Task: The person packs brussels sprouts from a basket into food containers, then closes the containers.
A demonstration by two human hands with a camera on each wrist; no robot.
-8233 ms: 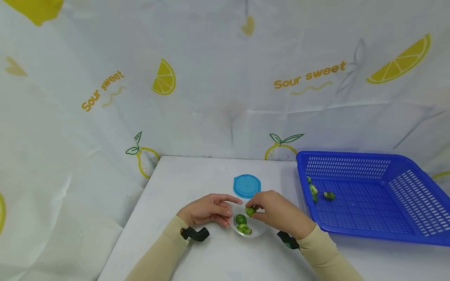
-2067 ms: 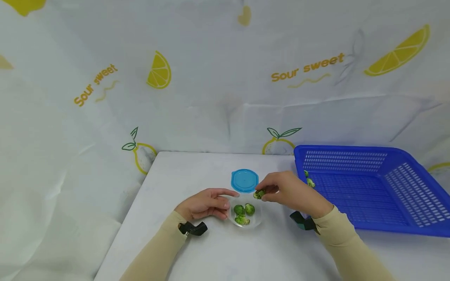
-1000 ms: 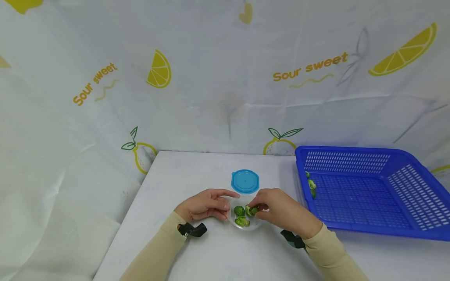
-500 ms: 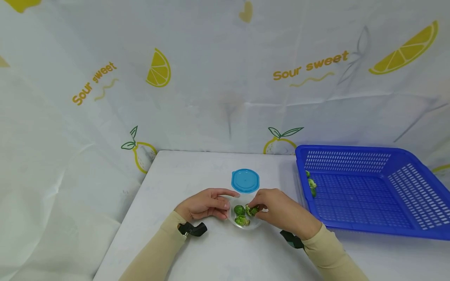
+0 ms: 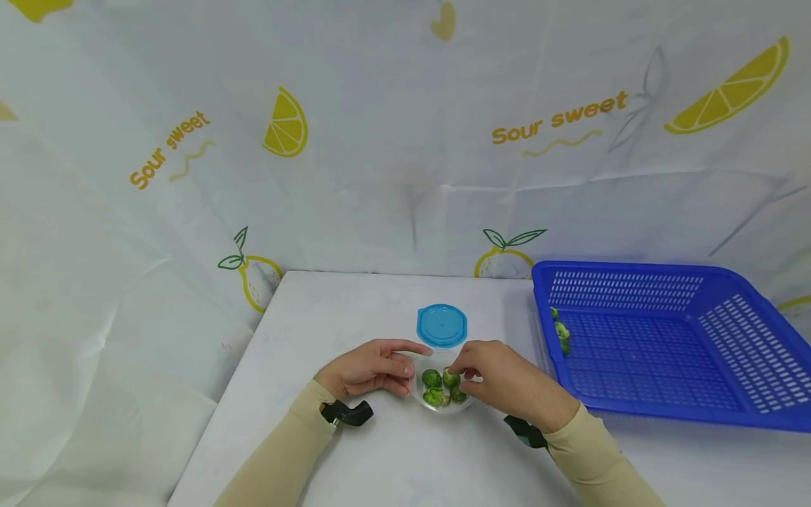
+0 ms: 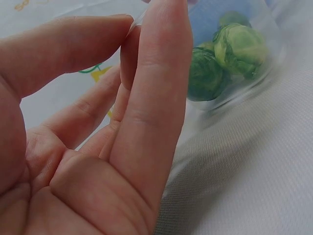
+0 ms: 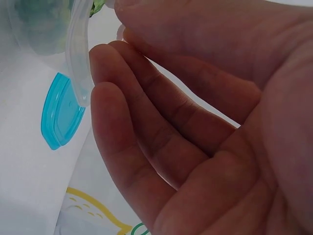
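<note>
Several Brussels sprouts (image 5: 431, 379) lie in a small clear plastic container (image 5: 437, 411) on the white table. With thumb and fingers my left hand (image 5: 374, 367) pinches the container's left rim; the left wrist view shows the thin clear edge between fingertips, with sprouts (image 6: 240, 49) seen through the wall. My right hand (image 5: 507, 380) is over the container's right side, its bent fingertips beside a sprout (image 5: 451, 378) and just above another sprout (image 5: 457, 394). In the right wrist view its fingers curve loosely by the rim (image 7: 79, 54), holding nothing visible.
A blue lid (image 5: 442, 325) lies flat on the table behind the container. To the right stands a large blue plastic basket (image 5: 652, 366), with a few sprouts (image 5: 562, 331) along its left wall. A white lemon-print sheet (image 5: 380, 141) hangs behind the table.
The right hand took a sprout from the basket, brought it left into the container and let it go. More sprouts now lie there than before. The left hand keeps its hold on the rim.
</note>
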